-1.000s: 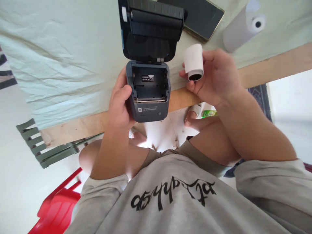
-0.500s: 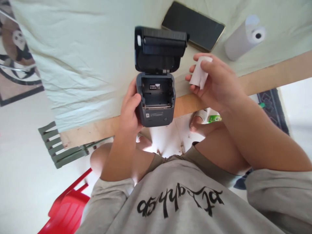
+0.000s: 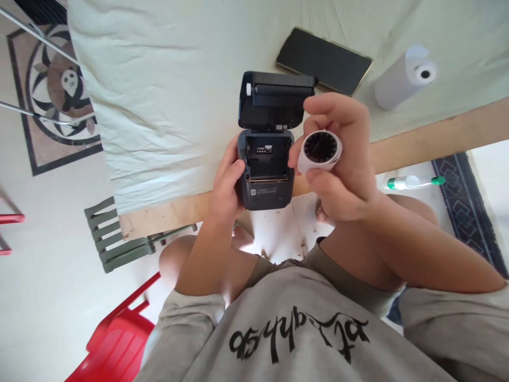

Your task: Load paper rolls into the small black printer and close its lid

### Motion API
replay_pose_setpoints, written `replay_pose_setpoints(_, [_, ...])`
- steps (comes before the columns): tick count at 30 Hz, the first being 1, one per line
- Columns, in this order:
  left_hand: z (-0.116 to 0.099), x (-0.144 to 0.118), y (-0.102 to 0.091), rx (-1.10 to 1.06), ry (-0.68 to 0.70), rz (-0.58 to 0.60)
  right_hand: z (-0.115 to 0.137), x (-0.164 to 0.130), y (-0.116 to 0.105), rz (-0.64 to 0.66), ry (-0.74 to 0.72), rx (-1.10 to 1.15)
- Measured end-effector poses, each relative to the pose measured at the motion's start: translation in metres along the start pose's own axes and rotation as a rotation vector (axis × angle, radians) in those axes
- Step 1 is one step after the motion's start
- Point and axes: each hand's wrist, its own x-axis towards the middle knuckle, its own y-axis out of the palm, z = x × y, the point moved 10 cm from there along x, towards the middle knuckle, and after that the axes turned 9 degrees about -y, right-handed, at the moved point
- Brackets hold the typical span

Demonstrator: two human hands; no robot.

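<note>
My left hand (image 3: 228, 183) grips the left side of a small dark label printer (image 3: 267, 195), its thumb along the edge. The printer's lid (image 3: 274, 109) is swung up, and the paper bay inside holds nothing but a small printed sticker. In my right hand (image 3: 348, 164), a small white paper roll (image 3: 312, 163) is held between thumb and fingers. One end of the roll, with a dark ribbed core, faces up toward me. The roll is just right of the open bay, apart from it as far as I can see.
On the pale green cloth (image 3: 167, 106) lie a black phone (image 3: 326, 61) and a larger white paper roll (image 3: 397, 85). A wooden table edge (image 3: 167, 211) runs below the printer. A green slatted stool (image 3: 107, 233) and a red chair (image 3: 119, 339) stand at lower left.
My right hand has turned the small roll so its end shows, and brought it down and closer to the printer. The printer appears slightly right and lower; the view has shifted too.
</note>
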Motion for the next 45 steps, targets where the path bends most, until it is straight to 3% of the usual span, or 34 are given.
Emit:
replay_pose_setpoints(3, [0.0, 0.0, -0.001, -0.018, 0.015, 0.002, 0.016, 0.002, 0.006, 0.038, -0.224, -0.149])
replay_pose_setpoints(5, [-0.001, 0.001, -0.001, -0.015, 0.019, 0.003, 0.02, 0.003, 0.011, 0.067, -0.292, -0.259])
replay_pose_setpoints(11, [-0.002, 0.0, -0.003, 0.007, 0.031, -0.024, 0.013, 0.007, 0.022, 0.131, -0.307, -0.496])
replay_pose_setpoints(20, [-0.005, -0.002, 0.001, 0.004, 0.031, -0.03, 0.02, 0.008, 0.023, 0.094, -0.367, -0.583])
replay_pose_setpoints(25, [-0.001, -0.002, -0.001, 0.102, 0.008, -0.026, 0.026, -0.007, 0.04, 0.263, -0.5, -0.514])
replay_pose_setpoints(27, [-0.001, -0.002, -0.003, 0.135, 0.033, -0.036, 0.025, -0.005, 0.027, 0.188, -0.467, -0.38])
replay_pose_setpoints(29, [0.001, -0.001, -0.003, 0.141, 0.038, -0.025, 0.023, 0.002, 0.002, 0.005, -0.396, -0.283])
replay_pose_setpoints(32, [0.001, -0.001, -0.001, 0.155, 0.036, -0.009, 0.007, 0.01, -0.024, -0.173, -0.197, -0.227])
replay_pose_setpoints(35, [-0.001, -0.001, -0.002, 0.163, 0.046, -0.016, -0.014, 0.014, -0.02, -0.127, -0.024, -0.038])
replay_pose_setpoints(38, [0.001, -0.002, -0.004, 0.175, 0.044, -0.025, -0.022, 0.012, -0.014, -0.111, 0.009, 0.126])
replay_pose_setpoints(42, [0.002, -0.003, -0.006, 0.169, 0.064, -0.009, -0.025, 0.008, -0.004, -0.033, 0.032, 0.095])
replay_pose_setpoints(45, [0.003, -0.003, -0.004, 0.162, 0.056, 0.021, -0.03, 0.004, 0.017, 0.145, 0.082, 0.067])
